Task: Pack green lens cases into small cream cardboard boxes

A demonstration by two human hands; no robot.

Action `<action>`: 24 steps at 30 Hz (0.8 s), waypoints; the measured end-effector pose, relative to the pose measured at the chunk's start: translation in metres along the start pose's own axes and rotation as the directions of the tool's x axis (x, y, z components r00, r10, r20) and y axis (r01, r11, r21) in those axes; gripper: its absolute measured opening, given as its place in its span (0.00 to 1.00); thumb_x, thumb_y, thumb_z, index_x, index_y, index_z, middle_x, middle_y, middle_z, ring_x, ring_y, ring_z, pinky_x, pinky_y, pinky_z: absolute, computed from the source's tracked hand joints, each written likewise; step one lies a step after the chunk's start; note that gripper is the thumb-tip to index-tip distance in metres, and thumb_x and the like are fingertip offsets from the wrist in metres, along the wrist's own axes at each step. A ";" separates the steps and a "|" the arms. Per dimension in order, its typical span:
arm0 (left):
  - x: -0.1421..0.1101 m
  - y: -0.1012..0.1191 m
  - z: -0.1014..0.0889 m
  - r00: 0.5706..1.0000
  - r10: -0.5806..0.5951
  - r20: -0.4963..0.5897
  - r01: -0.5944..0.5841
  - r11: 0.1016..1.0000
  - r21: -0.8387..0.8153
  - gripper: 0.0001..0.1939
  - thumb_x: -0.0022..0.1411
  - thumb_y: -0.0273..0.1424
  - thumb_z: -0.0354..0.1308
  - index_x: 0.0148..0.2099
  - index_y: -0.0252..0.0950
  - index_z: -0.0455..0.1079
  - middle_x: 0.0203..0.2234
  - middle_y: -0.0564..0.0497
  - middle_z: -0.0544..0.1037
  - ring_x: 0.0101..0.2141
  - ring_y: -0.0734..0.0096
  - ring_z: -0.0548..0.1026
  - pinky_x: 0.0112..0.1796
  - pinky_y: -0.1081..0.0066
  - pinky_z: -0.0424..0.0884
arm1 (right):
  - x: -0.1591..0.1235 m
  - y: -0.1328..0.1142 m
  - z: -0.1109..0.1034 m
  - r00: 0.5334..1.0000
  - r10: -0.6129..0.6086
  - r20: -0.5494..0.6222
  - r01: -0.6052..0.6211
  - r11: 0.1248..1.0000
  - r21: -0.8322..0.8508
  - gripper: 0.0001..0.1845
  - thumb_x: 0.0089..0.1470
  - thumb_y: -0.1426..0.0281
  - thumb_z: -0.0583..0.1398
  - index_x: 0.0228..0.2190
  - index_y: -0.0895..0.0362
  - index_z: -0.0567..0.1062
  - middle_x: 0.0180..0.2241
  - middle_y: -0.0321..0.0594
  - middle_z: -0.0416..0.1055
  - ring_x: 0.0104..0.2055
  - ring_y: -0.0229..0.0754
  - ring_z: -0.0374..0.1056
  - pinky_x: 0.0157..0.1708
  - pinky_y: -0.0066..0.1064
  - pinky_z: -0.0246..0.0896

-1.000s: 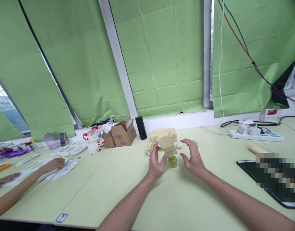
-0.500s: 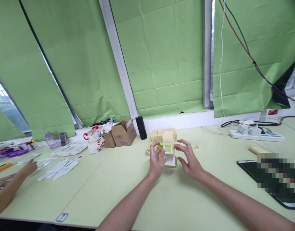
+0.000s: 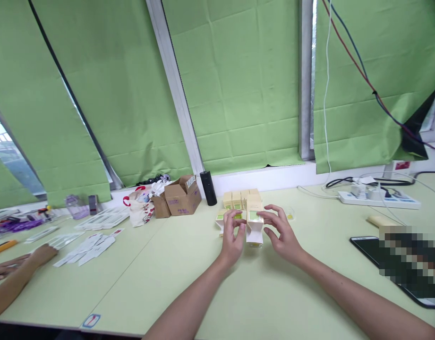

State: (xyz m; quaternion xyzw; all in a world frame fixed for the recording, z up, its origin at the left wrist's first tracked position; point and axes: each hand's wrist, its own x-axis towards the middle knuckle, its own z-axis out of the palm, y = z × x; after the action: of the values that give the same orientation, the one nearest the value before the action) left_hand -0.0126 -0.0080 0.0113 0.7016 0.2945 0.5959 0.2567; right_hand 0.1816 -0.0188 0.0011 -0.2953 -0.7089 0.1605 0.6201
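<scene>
A small cream carton (image 3: 254, 205) with a pale green square on its front stands in the air between my hands, its white flaps hanging unfolded at the lower end. My left hand (image 3: 232, 243) has its fingers bent against the carton's left side. On the other side, my right hand (image 3: 281, 236) presses its fingertips to the right edge. A clear piece with some yellow (image 3: 255, 244) shows just under the flaps; its kind is not plain. Behind the held carton stand several similar cream cartons (image 3: 232, 199). Another carton with green (image 3: 219, 218) sits beside my left fingers.
A small clear piece with a yellow spot (image 3: 290, 215) lies right of the cartons. Farther off are a black cylinder (image 3: 208, 189), a cardboard box (image 3: 183, 198), a power strip (image 3: 380, 200) and a phone (image 3: 366, 250). At left, a co-worker's hand (image 3: 43, 255) is near white packets (image 3: 93, 248).
The carton has shifted slightly right and tilted, its flaps showing more. My right fingertips have come against its edge. The co-worker's hand has moved a little nearer the packets.
</scene>
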 end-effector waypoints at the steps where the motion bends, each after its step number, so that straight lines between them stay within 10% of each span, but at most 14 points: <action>1: 0.000 0.000 -0.001 0.999 0.019 0.027 -0.019 1.000 0.000 0.20 0.73 0.45 0.55 0.61 0.44 0.65 0.60 0.41 0.65 0.46 0.63 0.78 0.49 0.59 0.76 | 0.000 0.000 0.000 1.000 0.019 -0.003 -0.019 1.000 0.020 0.22 0.65 0.73 0.56 0.57 0.44 0.74 0.60 0.46 0.57 0.62 0.53 0.65 0.54 0.49 0.77; 9: -0.002 0.005 -0.001 0.993 0.056 0.105 -0.062 0.997 0.053 0.17 0.69 0.37 0.60 0.59 0.43 0.71 0.61 0.41 0.60 0.62 0.51 0.66 0.55 0.55 0.74 | 0.001 -0.003 0.000 0.997 0.074 0.022 -0.076 0.993 0.088 0.19 0.63 0.69 0.59 0.55 0.45 0.75 0.60 0.47 0.58 0.52 0.49 0.73 0.49 0.46 0.79; 24: -0.001 0.005 0.003 0.997 -0.074 0.019 0.074 0.997 0.004 0.13 0.67 0.32 0.63 0.53 0.41 0.74 0.58 0.44 0.62 0.42 0.70 0.76 0.49 0.61 0.76 | 0.001 0.002 -0.001 0.986 0.136 0.091 -0.152 0.967 0.205 0.19 0.62 0.66 0.62 0.55 0.47 0.75 0.61 0.48 0.56 0.47 0.46 0.74 0.47 0.45 0.78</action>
State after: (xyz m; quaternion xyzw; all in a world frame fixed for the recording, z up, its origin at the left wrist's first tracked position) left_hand -0.0090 -0.0124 0.0135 0.6962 0.3188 0.5789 0.2803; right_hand 0.1826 -0.0168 0.0005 -0.2724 -0.6876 0.2906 0.6071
